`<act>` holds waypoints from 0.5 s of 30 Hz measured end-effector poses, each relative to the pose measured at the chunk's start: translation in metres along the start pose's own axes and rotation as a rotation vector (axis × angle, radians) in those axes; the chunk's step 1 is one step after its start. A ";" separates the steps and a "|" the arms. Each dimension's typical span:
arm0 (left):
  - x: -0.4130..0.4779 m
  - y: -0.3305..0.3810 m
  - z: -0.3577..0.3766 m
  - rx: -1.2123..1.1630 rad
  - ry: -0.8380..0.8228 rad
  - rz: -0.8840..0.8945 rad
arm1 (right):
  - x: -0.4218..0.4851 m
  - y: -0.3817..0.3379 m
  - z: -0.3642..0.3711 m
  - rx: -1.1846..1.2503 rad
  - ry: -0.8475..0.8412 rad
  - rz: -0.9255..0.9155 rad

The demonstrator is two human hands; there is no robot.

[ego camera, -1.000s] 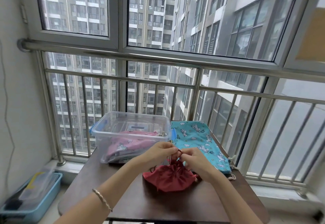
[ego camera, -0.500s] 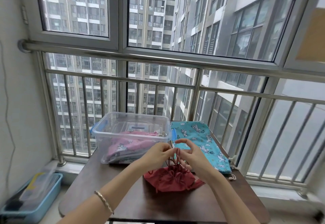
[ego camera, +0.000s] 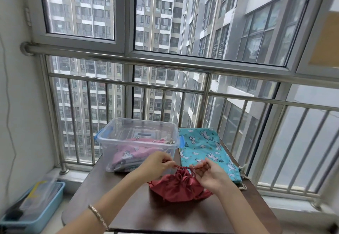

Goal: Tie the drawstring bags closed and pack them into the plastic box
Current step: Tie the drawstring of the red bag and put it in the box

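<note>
Where the red drawstring bag [ego camera: 176,188] sits on the dark surface [ego camera: 165,215], its mouth is gathered tight and faces up, and the body is bunched and creased. It lies near the middle of the surface, just in front of the plastic box.

Red cord [ego camera: 183,167] leaves the neck on both sides.
- Left hand [ego camera: 156,162]: fingers curled, pinching one cord end just left of the neck.
- Right hand [ego camera: 209,176]: fingers curled, pinching the other end just right of it.

Plastic box [ego camera: 113,139]: clear, no lid on it, a blue latch at each end. It stands far left on the surface, right behind the left hand.
- Inside is a pink bag [ego camera: 128,154] with white animal print, lying crumpled on the bottom.
- Something flat lies under it; I cannot tell what.

Teal bag [ego camera: 205,147]: same sort of print, lying flat just right of the box. Its pale cords trail at the near right end.

A silver bracelet [ego camera: 98,215] is on the left wrist. On the floor to the left is a blue tray [ego camera: 53,202] holding flat clear items, too blurred to tell. A steel railing [ego camera: 165,63] and the window are behind.
</note>
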State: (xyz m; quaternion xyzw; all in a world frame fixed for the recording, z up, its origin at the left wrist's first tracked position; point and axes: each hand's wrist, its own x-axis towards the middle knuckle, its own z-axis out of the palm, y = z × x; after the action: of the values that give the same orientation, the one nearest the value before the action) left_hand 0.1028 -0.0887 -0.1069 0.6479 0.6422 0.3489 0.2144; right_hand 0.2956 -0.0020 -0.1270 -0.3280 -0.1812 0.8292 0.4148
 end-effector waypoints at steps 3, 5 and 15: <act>-0.003 -0.007 -0.006 0.020 0.010 -0.040 | 0.007 0.000 -0.007 0.027 -0.012 0.033; -0.006 -0.011 -0.009 0.100 0.014 -0.046 | 0.012 0.000 -0.014 -0.054 -0.009 0.036; -0.017 -0.024 -0.015 0.381 0.053 0.064 | -0.002 -0.010 -0.008 -1.041 -0.038 -0.044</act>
State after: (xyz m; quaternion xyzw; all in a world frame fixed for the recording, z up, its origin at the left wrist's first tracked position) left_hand 0.0773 -0.1064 -0.1175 0.6875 0.6812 0.2445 0.0598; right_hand 0.3078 0.0021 -0.1266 -0.4715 -0.5839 0.6262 0.2110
